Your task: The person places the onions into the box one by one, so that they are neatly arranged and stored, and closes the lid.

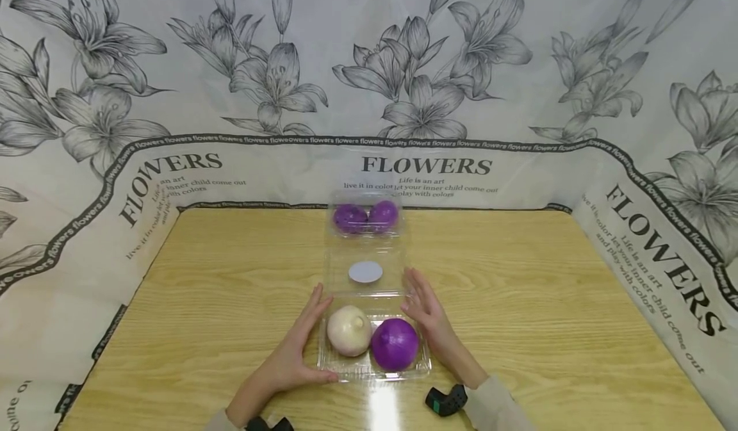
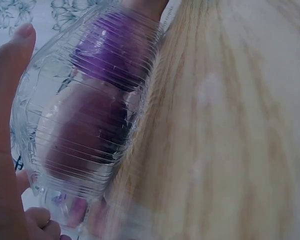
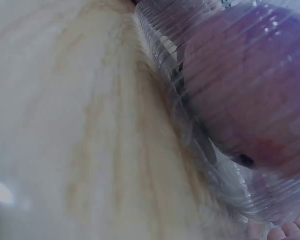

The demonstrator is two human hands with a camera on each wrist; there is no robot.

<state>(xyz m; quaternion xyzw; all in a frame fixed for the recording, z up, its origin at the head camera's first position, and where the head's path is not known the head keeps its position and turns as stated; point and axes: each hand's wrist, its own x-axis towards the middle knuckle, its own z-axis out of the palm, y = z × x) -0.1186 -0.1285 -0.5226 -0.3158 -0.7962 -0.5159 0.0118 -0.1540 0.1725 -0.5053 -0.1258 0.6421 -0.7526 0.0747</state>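
A clear plastic clamshell box (image 1: 340, 373) lies with its lid (image 1: 337, 261) folded back, a white oval label (image 1: 366, 272) on the lid. Inside sit a peeled white onion (image 1: 349, 331) and a purple onion (image 1: 394, 344), side by side. My left hand (image 1: 291, 351) rests along the box's left side, fingers straight and thumb stretched to the front edge. On the right side, my right hand (image 1: 434, 321) lies with extended fingers by the rim and the hinge. Both wrist views show the ribbed wall (image 2: 105, 145) close up, with the purple onion (image 3: 250, 85) behind it.
Beyond the lid stands another clear box (image 1: 366, 231) holding two purple onions (image 1: 350, 218) at the table's back edge. Flower-printed cloth (image 1: 277, 168) hangs around the wooden table (image 1: 519, 290). Black wrist devices (image 1: 446, 400) sit on both wrists.
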